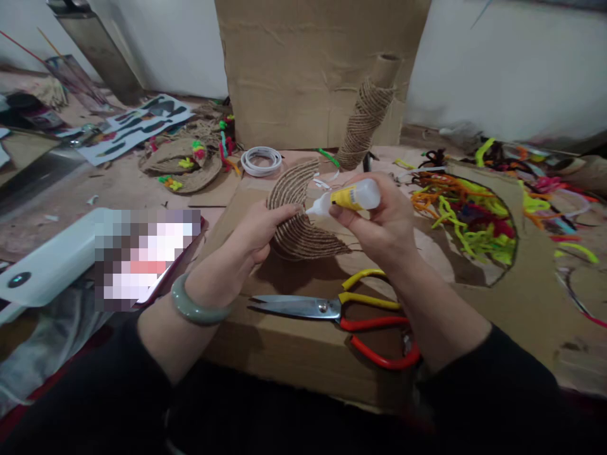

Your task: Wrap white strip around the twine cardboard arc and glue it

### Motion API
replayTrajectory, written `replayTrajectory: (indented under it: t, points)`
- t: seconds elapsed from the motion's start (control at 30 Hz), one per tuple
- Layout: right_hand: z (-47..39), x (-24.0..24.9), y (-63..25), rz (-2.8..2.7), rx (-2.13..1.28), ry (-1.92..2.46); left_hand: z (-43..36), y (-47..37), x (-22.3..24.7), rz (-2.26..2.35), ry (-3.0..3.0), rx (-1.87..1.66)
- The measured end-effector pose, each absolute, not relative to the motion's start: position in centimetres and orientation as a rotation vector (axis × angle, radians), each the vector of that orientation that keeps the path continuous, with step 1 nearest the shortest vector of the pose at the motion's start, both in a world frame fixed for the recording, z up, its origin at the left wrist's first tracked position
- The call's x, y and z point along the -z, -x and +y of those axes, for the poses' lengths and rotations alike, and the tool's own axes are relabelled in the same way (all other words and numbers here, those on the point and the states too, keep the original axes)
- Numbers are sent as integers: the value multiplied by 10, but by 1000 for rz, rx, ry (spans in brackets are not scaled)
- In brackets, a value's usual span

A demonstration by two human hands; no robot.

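My left hand (258, 230) grips a crescent-shaped piece covered in rows of twine (303, 235), thumb on top near its inner curve. In my right hand (386, 218) is a small white glue bottle with a yellow label (353, 194), tipped so its nozzle meets or nearly meets the inner edge of the crescent by my left thumb. Below both hands a pair of scissors (322, 308) lies on cardboard, blades slightly apart, one pair of handles yellow and the other red. A green bangle (196, 306) circles my left wrist.
A twine-wrapped tube (365, 123) leans against an upright cardboard sheet (303, 69). White tape rolls (260, 162) lie behind the crescent. Colourful fuzzy stems (467, 218) are heaped at the right. A phone (156, 259), a pale device (52, 256) and twine pieces (184, 164) are at the left.
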State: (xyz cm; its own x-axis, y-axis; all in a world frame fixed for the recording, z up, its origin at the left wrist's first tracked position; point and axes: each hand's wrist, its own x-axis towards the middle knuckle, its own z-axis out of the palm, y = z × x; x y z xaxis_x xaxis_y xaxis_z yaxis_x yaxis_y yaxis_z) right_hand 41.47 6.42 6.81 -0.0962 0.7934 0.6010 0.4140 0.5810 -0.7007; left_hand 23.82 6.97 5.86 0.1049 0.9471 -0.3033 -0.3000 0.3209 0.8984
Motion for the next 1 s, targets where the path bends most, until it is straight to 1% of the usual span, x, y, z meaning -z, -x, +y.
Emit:
replayTrajectory:
  t: [0.17, 0.3, 0.43, 0.53, 0.63, 0.87, 0.93, 1.0]
  points:
    - [65, -68, -416, -1722, -475, 1031, 71, -238, -57, 1072, -767, -1072]
    - [73, -63, -419, -1602, -575, 958, 74, -237, -53, 1087, -812, -1111]
    - [83, -54, -422, -1433, -796, 889, 78, -233, -48, 1304, -1158, -1236]
    - [87, -51, -423, -1270, -999, 889, 81, -228, -46, 1483, -1379, -1177]
    - [87, -54, -422, -1119, -1152, 902, 82, -225, -46, 1563, -1519, -1129]
    - [80, -60, -414, -1050, -1242, 934, 89, -218, -34, 1544, -1652, -1166]
    - [79, -61, -412, -1033, -1280, 895, 90, -215, -30, 1561, -1727, -1220]
    - [77, -61, -410, -1010, -1338, 855, 89, -214, -30, 1478, -1881, -1306]
